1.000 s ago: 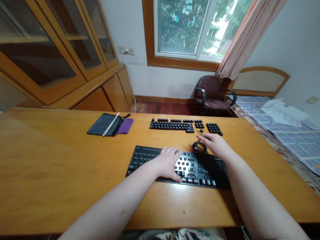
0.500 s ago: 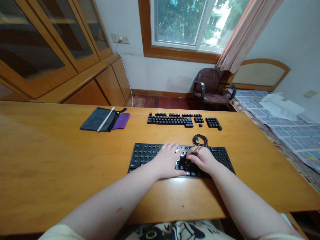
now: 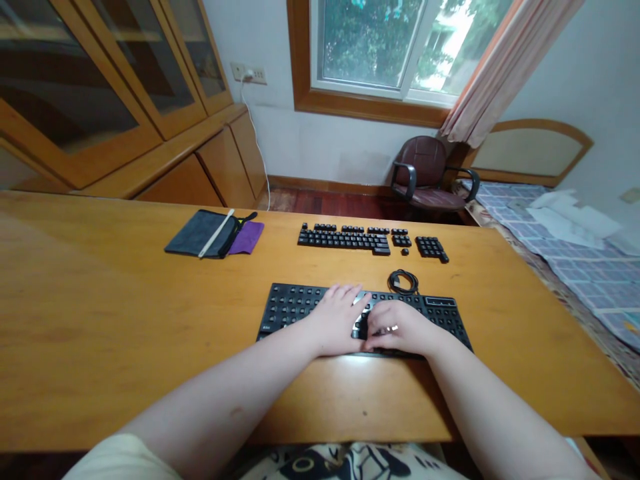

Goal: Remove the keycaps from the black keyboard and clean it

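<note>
A black keyboard (image 3: 289, 305) lies in front of me on the wooden table, its visible left and right parts showing bare switches without keycaps. My left hand (image 3: 337, 320) rests flat across its middle, fingers spread and pressing on it. Close beside it, my right hand (image 3: 397, 327) is curled with fingertips pinched together low on the keyboard, near my left thumb. Something shiny glints at its fingers; what the pinch holds is hidden. Behind the keyboard, removed black keycaps (image 3: 345, 239) stand in rows, with a keypad block of keycaps (image 3: 432, 248) to their right.
A coiled black cable (image 3: 403, 282) lies just behind the keyboard. At the back left are a dark grey pouch (image 3: 193, 233), a pale stick (image 3: 216, 233) across it and a purple cloth (image 3: 247, 239). Beyond the table stands a brown armchair (image 3: 425, 163).
My right hand has turned over and moved down toward the keyboard's front edge, closer to my left thumb. My left hand stays on the keyboard. The view has shifted slightly.
</note>
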Demonstrator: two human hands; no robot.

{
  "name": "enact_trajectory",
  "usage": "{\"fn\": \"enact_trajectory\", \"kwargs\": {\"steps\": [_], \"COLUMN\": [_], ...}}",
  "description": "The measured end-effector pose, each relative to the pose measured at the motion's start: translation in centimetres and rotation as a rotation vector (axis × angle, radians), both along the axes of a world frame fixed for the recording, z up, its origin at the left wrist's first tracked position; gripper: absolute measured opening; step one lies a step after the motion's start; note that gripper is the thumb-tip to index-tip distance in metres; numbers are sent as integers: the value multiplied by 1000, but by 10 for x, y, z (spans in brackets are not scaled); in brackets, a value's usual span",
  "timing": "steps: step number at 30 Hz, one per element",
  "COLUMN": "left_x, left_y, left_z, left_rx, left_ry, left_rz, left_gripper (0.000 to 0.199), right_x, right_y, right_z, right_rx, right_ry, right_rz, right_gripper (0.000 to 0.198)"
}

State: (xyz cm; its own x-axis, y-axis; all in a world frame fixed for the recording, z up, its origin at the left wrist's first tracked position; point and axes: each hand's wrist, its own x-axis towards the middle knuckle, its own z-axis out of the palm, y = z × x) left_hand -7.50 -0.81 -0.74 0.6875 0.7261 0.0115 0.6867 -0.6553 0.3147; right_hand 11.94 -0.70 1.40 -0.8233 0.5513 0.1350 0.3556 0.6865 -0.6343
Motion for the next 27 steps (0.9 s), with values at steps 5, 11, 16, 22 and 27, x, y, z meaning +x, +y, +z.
{"fn": "enact_trajectory", "kwargs": {"steps": [5,11,16,22,27], "left_x": [1,1,-1,-2,0], "left_y": [0,1,4,9,10], "left_z": [0,-1,3,8,7], "left_rx": [7,-6,-68,-191,-215], "left_ry": [-14,-43,-148,-446,-565], "left_rz": [-5,-10,23,136,133], "left_gripper": [90,101,87,49,32], "right_x": [-2,7,13,6,4], "right_y": [-7,-9,4,12,10], "right_z": [2,2,-8,-24,-25], "right_rx": [277,231,76,-186,-202], "right_ry": [-72,344,490,624,580], "right_rz": [-56,-221,-760,-820,-734], "right_gripper": [27,26,28,23,16]}}
